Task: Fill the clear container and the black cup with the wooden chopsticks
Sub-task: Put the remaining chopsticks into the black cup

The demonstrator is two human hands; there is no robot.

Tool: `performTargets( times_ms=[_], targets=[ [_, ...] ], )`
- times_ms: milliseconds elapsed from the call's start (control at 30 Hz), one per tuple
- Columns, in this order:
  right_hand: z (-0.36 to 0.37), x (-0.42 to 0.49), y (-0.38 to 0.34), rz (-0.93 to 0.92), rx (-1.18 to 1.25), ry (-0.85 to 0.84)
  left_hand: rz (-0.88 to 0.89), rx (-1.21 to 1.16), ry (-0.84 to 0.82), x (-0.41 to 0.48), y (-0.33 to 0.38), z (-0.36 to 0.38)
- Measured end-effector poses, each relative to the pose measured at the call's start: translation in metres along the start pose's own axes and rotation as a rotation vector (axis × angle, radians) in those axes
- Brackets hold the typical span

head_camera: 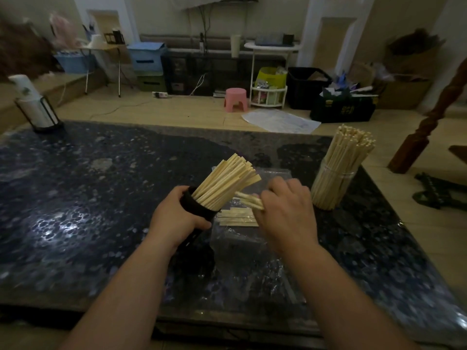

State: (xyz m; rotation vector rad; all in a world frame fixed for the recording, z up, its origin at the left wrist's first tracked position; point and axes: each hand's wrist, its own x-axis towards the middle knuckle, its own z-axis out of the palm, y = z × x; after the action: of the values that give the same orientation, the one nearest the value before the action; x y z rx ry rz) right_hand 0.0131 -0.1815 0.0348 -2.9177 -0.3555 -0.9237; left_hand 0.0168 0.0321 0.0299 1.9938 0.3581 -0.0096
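1. Head view: the left hand point(177, 219) grips the cup point(195, 209) just below its rim. The fingers are curled round the far side and the thumb lies on the near side.
2. The cup is tilted, with its mouth turned up and to the right. Its lower part is lost in the dark against the table point(88, 198), so I cannot tell whether the base rests there.
3. Chopsticks point(227, 180) pack the cup and fan out of its mouth toward the upper right.
4. The right hand point(285, 213) pinches a small bunch point(249, 200), with its fingers curled over it. The free ends point left, just beside the cup's mouth and under the fanned chopsticks.
5. A few loose sticks point(237, 218) lie flat on a clear wrapper point(242, 241). They are between the two hands and directly below the bunch.
6. The container point(333, 184) stands upright on the right side of the table, near the right hand but apart from it.
7. It is crammed with a full load point(350, 150) that rises well above its rim and leans to the right.
8. At the table's far left corner a white bottle point(30, 102) stands in a black holder.
9. A pink stool point(236, 96) sits on the floor beyond the table.
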Motion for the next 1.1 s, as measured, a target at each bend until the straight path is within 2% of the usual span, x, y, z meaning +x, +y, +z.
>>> performTargets(
  times_ms=[67,167,267,367,433,567,633,800,1100],
  targets=[
    [0.004,-0.001,0.003,0.039,0.035,0.045,0.003,-0.003,-0.012,0.000,-0.001,0.000],
    [0.001,0.000,0.005,0.156,0.229,0.176,0.008,0.015,-0.021,0.001,-0.001,0.000],
    [0.000,0.000,0.004,0.213,0.380,0.218,0.013,0.039,-0.023,0.003,-0.002,0.001],
    [-0.003,0.003,0.005,0.310,0.670,0.286,0.024,0.082,-0.034,0.004,-0.005,0.000],
    [-0.006,0.006,0.004,0.297,0.760,0.359,0.026,0.107,-0.048,0.005,-0.005,0.000],
    [-0.008,0.013,0.000,0.248,0.814,0.389,0.039,0.141,-0.075,0.005,-0.004,0.000],
    [-0.011,0.015,-0.004,0.273,0.924,0.409,0.050,0.169,-0.091,0.004,-0.003,0.000],
    [-0.026,0.018,-0.014,0.453,1.386,0.250,0.074,0.244,-0.105,0.003,-0.001,0.003],
    [-0.024,0.019,-0.012,0.605,1.246,0.028,0.124,0.268,-0.154,0.001,-0.001,0.001]
  ],
)
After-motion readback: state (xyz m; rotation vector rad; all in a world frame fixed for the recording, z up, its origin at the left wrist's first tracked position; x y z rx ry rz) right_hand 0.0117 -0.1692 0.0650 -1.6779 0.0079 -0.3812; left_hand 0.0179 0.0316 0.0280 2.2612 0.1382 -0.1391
